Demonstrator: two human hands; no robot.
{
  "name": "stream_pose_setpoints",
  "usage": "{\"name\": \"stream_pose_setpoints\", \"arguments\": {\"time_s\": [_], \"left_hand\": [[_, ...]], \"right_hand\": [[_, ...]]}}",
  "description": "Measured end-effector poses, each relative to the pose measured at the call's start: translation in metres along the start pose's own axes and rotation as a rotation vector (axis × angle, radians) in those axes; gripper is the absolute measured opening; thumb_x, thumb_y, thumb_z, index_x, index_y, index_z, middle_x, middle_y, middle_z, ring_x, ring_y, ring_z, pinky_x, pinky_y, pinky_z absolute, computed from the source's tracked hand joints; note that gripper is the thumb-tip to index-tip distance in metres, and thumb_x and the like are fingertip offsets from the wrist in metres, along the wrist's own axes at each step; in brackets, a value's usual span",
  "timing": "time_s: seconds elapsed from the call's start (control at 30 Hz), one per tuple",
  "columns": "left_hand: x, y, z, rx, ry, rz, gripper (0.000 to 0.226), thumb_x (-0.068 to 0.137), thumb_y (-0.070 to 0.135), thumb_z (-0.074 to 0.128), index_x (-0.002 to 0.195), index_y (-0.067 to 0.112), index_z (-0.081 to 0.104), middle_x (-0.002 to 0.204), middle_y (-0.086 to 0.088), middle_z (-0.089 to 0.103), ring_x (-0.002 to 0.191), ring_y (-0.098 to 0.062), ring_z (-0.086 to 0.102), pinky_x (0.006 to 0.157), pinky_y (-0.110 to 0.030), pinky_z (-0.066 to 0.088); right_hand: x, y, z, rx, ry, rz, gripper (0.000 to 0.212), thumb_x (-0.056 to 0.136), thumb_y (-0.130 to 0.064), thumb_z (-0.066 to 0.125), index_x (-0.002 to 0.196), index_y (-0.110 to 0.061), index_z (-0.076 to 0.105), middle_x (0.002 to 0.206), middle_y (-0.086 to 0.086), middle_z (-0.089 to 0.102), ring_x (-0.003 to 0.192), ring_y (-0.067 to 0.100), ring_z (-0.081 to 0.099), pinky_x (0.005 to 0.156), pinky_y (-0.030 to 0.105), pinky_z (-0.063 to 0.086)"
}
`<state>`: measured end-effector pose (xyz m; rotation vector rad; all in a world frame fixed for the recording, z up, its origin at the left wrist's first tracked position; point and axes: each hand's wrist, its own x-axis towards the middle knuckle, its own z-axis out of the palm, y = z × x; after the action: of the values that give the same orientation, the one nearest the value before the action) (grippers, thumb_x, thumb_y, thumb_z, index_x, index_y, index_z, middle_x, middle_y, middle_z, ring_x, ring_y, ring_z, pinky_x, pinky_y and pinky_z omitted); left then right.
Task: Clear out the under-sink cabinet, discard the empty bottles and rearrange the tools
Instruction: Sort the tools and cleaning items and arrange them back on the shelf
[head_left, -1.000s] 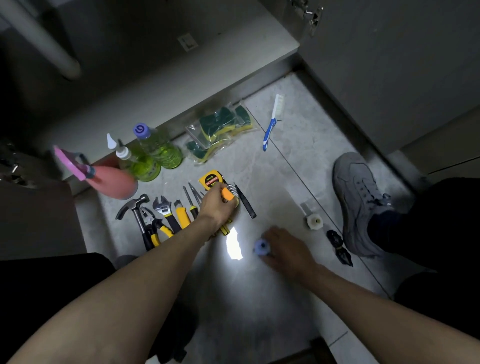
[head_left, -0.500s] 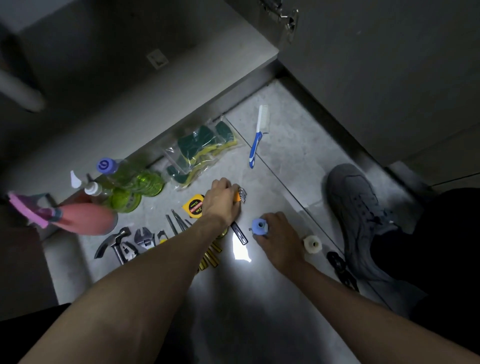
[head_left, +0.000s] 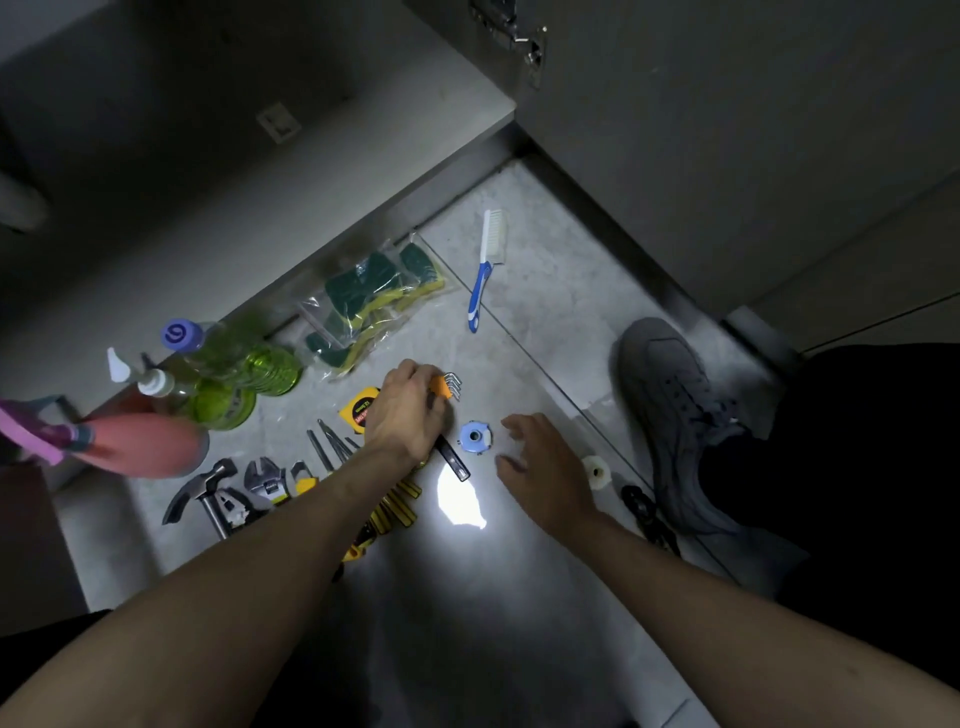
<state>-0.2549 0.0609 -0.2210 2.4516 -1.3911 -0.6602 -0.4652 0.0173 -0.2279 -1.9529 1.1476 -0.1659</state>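
On the grey marbled floor tile in front of the open cabinet, the left hand is closed, knuckles up, over an orange holder of bent metal hex keys, whose silver ends stick out past the fingers toward the cabinet. Just beside that hand on its left lies a yellow and black tape measure, partly covered by the wrist. A slim black-handled tool pokes out from under the same hand toward the person.

The right hand hovers spread and empty, fingers loosely fanned, just to the right of a small round blue plastic cap that sits on the floor between the two hands, touching neither. A small white plastic fitting lies near the right hand's outer side, beside a grey sneaker.

Left of the forearm runs a row of tools: a claw hammer, an adjustable wrench and yellow-handled screwdrivers. Farther back stand two green bottles, a pink spray bottle, a clear bag of green and yellow sponges and a blue-handled white brush.
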Motion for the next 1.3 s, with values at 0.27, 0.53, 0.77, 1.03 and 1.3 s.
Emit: {"name": "stream_pose_setpoints", "arguments": {"time_s": [0.27,0.53,0.77,1.03,1.3], "left_hand": [[-0.042,0.079,0.027,-0.129,-0.07,0.117,0.022,0.093,0.031,0.057,0.113,0.024,0.063,0.11,0.001,0.057,0.107,-0.023,0.056,0.08,-0.032,0.044],[-0.057,0.148,0.086,-0.018,-0.333,0.29,0.056,0.089,0.035,0.063,0.142,0.029,0.047,0.136,0.002,0.042,0.122,-0.021,0.047,0.084,-0.035,0.048],[-0.046,0.142,0.105,0.178,-0.356,0.309,0.041,0.092,0.031,0.058,0.132,0.024,0.052,0.129,-0.006,0.047,0.113,-0.03,0.051,0.078,-0.038,0.048],[0.027,0.1,0.048,0.129,-0.105,0.169,0.036,0.089,0.044,0.055,0.121,0.027,0.059,0.114,-0.002,0.056,0.112,-0.026,0.051,0.081,-0.036,0.048],[0.051,0.073,0.021,0.114,-0.255,0.088,0.055,0.09,0.041,0.065,0.14,0.025,0.047,0.134,0.001,0.047,0.125,-0.022,0.046,0.093,-0.04,0.049]], "right_hand": [[-0.104,0.033,-0.044,-0.13,0.237,0.356,0.034,0.093,-0.011,0.062,0.127,-0.014,0.057,0.131,0.002,0.051,0.118,0.021,0.054,0.088,0.033,0.048],[-0.113,0.039,-0.045,-0.038,0.217,0.691,0.05,0.098,-0.019,0.058,0.145,-0.013,0.041,0.152,0.006,0.032,0.129,0.025,0.049,0.096,0.037,0.049],[-0.092,0.05,-0.041,0.048,0.237,0.899,0.032,0.094,-0.015,0.059,0.126,-0.012,0.057,0.134,0.01,0.053,0.108,0.036,0.063,0.088,0.038,0.049],[-0.056,0.046,-0.032,0.138,0.228,0.692,0.012,0.085,-0.019,0.069,0.094,-0.013,0.064,0.104,0.01,0.066,0.093,0.029,0.063,0.071,0.031,0.042],[0.0,0.022,-0.026,0.272,0.217,0.57,0.01,0.082,-0.02,0.065,0.079,-0.02,0.056,0.085,0.003,0.064,0.076,0.023,0.062,0.072,0.041,0.054]]}}
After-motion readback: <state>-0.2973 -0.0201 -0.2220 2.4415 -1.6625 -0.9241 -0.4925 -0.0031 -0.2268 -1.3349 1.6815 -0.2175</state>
